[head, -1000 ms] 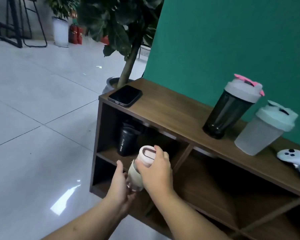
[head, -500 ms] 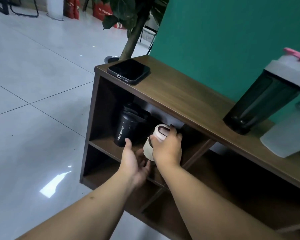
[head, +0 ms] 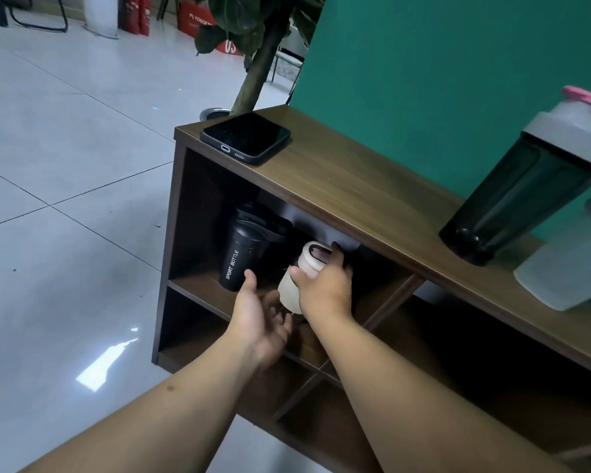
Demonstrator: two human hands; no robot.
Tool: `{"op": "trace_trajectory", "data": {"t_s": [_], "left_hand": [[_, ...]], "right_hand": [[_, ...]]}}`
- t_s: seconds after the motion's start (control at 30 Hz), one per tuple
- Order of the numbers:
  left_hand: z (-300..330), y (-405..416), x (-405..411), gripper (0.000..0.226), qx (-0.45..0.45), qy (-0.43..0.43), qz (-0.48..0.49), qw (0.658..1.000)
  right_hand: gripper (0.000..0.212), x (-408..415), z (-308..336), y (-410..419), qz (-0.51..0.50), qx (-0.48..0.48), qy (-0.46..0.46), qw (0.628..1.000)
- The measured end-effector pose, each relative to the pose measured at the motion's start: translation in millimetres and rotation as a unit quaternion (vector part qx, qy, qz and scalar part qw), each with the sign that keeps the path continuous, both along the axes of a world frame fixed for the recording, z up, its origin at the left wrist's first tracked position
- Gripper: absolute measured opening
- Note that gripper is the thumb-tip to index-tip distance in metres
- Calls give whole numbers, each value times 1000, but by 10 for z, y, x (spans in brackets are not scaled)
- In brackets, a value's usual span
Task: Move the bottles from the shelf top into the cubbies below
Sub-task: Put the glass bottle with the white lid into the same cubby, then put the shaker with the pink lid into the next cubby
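Observation:
My right hand (head: 324,288) grips a small cream bottle with a pink lid (head: 289,290) at the mouth of the upper left cubby of the wooden shelf (head: 372,213). My left hand (head: 261,312) is open, palm up, just below and left of the bottle's base. A black cup marked SPORT BOTTLE (head: 244,249) stands inside that cubby, to the left of the cream bottle. On the shelf top at the right stand a dark shaker bottle with a grey lid and pink cap (head: 526,192) and a frosted clear bottle (head: 574,264), partly cut off by the frame edge.
A black phone (head: 246,136) lies on the left end of the shelf top. A green wall (head: 440,73) backs the shelf. A potted tree (head: 256,56) stands behind the left end. Tiled floor (head: 65,199) stretches to the left. Lower and right cubbies are dark.
Both hands moved forward and carried the cream bottle from in front of the shelf into the upper left cubby opening. My left hand let go of its base and opened.

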State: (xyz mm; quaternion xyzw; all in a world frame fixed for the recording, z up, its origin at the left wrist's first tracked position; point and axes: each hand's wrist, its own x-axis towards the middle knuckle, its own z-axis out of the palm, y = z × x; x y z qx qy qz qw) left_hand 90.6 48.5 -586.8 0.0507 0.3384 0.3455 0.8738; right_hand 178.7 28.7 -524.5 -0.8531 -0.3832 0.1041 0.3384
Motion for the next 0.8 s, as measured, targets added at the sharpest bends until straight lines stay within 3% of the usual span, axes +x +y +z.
{"op": "trace_trajectory", "data": {"t_s": [0.1, 0.2, 0.37, 0.43, 0.5, 0.63, 0.8], "left_hand": [[142, -120, -58, 63, 44, 32, -37, 998], [380, -361, -201, 45, 74, 63, -56, 994], [929, -844, -362, 49, 121, 35, -86, 988], [1249, -1080, -340, 53, 135, 12, -102, 986], [1571, -1248, -282, 56, 154, 13, -122, 980], [2202, -1415, -71, 54, 195, 26, -139, 971], [2708, -1173, 248, 59, 218, 27, -128, 967]], "right_hand": [[90, -134, 24, -143, 17, -19, 6, 1000], [83, -349, 177, -445, 48, -27, -26, 998], [41, -462, 918, -1135, 116, 34, -25, 992], [24, -355, 1326, -1415, 111, 105, -43, 987], [21, -167, 1733, -1599, 76, 163, -89, 980], [43, 360, 2466, -1683, -21, 169, -196, 966], [90, 945, 3050, -1300, -43, 80, -214, 973]]}}
